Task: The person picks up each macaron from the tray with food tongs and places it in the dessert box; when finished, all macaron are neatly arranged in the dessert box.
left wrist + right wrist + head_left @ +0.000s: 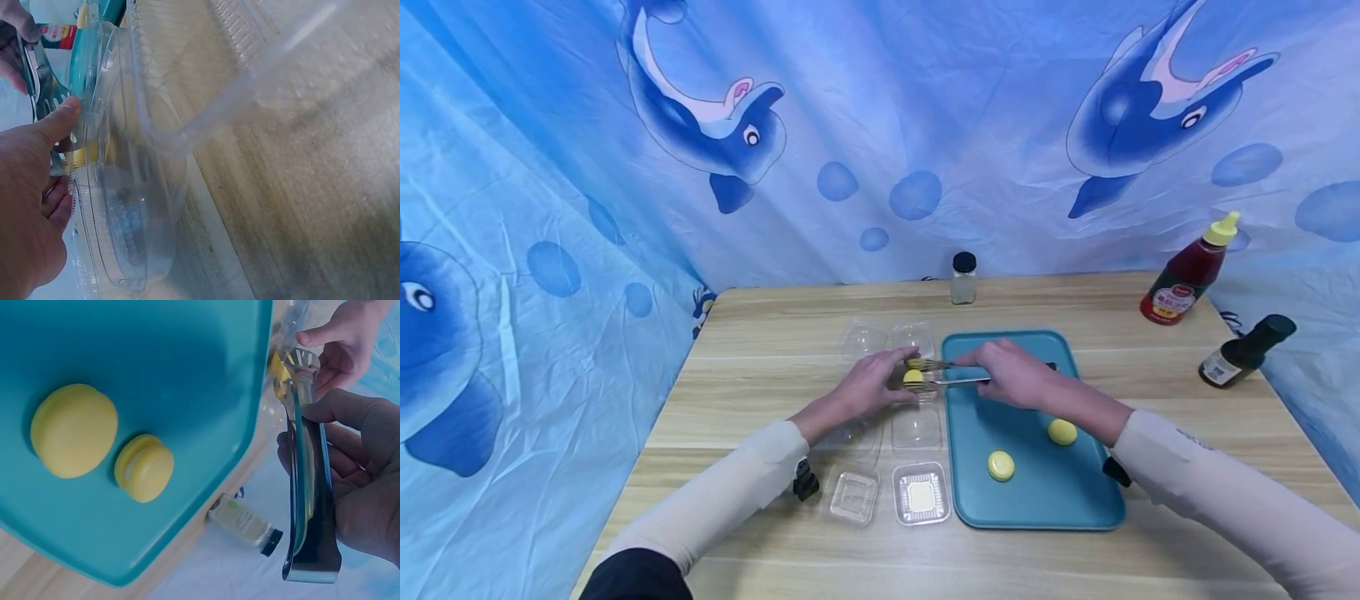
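My right hand (1017,373) grips metal tongs (320,512) above the far part of the blue tray (1022,505). Their slotted tips reach left past the tray's rim, over a clear plastic box. Between the tips shows a yellow macaron (913,377). My left hand (872,385) holds this box from the left, thumb and fingers at its opposite sides, close to the tong tips. In the left wrist view the thumb (65,115) lies at the clear rim. Two more yellow macarons, one nearer (1001,466) and one farther right (1062,432), lie on the tray.
More clear hinged boxes stand left of the tray, with an open one (921,494) at the front. A small black-capped jar (964,279) is at the table's back edge. A red sauce bottle (1183,279) and a dark bottle (1240,354) stand at the right.
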Tool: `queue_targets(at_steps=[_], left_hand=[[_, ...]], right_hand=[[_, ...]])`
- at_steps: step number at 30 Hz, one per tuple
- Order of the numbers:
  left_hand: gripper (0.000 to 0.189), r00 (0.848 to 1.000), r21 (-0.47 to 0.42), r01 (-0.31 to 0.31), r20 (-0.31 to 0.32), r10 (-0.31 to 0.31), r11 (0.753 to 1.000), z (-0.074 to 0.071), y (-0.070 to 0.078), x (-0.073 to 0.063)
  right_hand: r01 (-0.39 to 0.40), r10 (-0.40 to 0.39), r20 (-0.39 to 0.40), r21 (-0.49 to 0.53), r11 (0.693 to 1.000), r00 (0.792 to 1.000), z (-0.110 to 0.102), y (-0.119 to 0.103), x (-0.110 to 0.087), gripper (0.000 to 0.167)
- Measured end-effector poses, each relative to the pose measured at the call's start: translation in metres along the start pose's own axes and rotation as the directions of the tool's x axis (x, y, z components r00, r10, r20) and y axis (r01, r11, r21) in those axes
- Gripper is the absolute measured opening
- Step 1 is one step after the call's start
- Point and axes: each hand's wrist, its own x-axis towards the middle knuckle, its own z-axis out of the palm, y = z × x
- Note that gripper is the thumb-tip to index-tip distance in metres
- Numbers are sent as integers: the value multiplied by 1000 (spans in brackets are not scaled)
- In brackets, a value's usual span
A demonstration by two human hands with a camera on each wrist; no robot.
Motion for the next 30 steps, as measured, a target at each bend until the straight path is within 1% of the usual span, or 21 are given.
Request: queue_targets(at_steps=[12,19,22,25,30], left_hand=[[92,1000,-6,13,10,-13,1000,1,3,-1],[94,1000,22,18,10,-18,1000,0,2,-1],[95,1000,28,23,11,-23,999,0,2,0],[93,1000,31,17,17,-18,999,-1,1,0],[90,999,58,9,32,-10,998,-2,0,1]], right_hand=[[-34,34,8,1,999,999,-2,-1,-2,48],[-72,72,14,20,997,997,-10,2,-6,52],[-75,74,14,32,997,997,-15,7,-10,54],[-58,58,8,57,997,998,-22,12,-18,55],[-72,72,-1,81,994,997,-31,23,-32,57]])
